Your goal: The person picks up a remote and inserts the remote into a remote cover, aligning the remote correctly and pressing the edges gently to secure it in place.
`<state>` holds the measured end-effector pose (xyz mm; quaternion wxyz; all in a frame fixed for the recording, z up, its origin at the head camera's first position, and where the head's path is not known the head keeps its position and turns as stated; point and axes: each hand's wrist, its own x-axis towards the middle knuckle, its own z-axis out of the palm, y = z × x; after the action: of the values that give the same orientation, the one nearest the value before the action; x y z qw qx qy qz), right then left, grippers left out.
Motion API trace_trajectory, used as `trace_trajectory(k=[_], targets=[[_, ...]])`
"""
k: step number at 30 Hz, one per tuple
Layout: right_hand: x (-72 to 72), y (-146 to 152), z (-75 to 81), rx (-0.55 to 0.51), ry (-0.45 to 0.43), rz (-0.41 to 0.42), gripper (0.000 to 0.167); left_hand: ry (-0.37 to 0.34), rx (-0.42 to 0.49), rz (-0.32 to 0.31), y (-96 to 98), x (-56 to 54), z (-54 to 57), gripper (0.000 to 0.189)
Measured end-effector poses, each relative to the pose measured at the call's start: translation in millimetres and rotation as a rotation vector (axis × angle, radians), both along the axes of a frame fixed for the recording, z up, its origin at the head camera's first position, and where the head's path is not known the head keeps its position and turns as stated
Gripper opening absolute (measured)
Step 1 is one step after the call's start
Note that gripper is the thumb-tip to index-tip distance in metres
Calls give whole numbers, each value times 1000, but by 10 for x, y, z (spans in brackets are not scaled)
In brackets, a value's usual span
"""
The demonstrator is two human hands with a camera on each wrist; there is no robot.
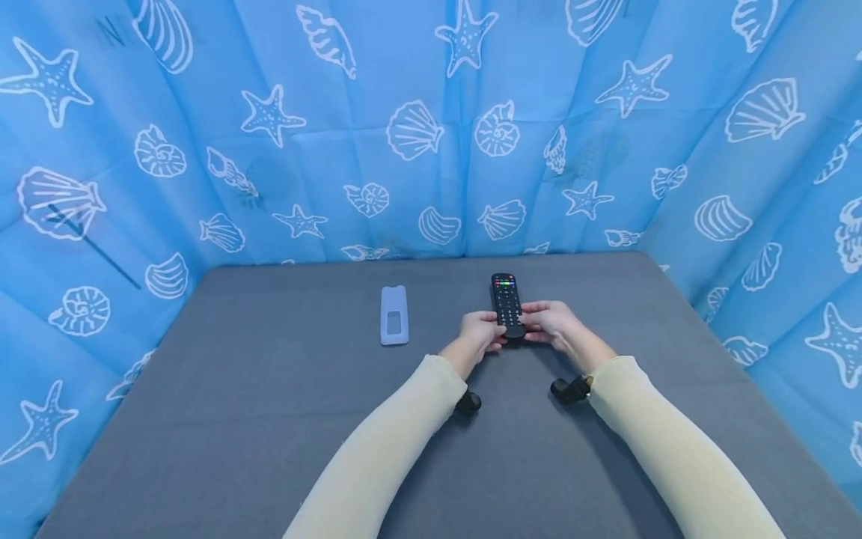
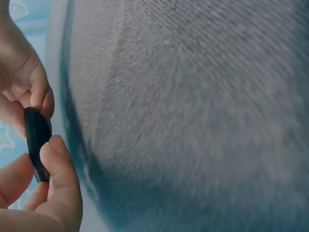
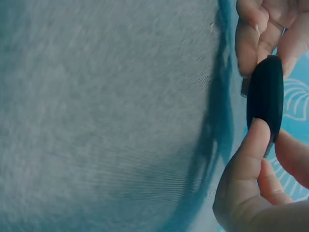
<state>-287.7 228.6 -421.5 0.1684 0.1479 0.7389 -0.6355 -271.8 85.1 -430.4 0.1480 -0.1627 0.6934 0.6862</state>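
Note:
A black remote control (image 1: 506,302) with colored buttons near its far end is held between both hands, its button face up. My left hand (image 1: 478,332) pinches the near end from the left side, thumb and fingers on its edge. From the right, my right hand (image 1: 551,323) grips the same end. In the left wrist view the remote's dark end (image 2: 36,137) shows between the fingertips of both hands. The right wrist view shows its rounded end (image 3: 265,96) too, with the right thumb and fingers around the lower edge.
A pale bluish flat sleeve-like piece (image 1: 394,314) with a rectangular window lies left of the hands. The table has a grey cloth (image 1: 236,404). Blue curtains (image 1: 417,172) with shell and starfish prints hang behind and at both sides. Black wrist-camera mounts (image 1: 569,389) sit at both wrists.

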Motion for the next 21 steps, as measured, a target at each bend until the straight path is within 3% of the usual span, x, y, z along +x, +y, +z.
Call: trace_trajectory(k=[8, 21], targets=[[84, -95, 102, -39, 83, 12, 48, 70, 29, -51, -192, 65, 126, 37], [157, -339, 268, -120, 130, 33, 53, 169, 6, -82, -510, 169, 265, 38]])
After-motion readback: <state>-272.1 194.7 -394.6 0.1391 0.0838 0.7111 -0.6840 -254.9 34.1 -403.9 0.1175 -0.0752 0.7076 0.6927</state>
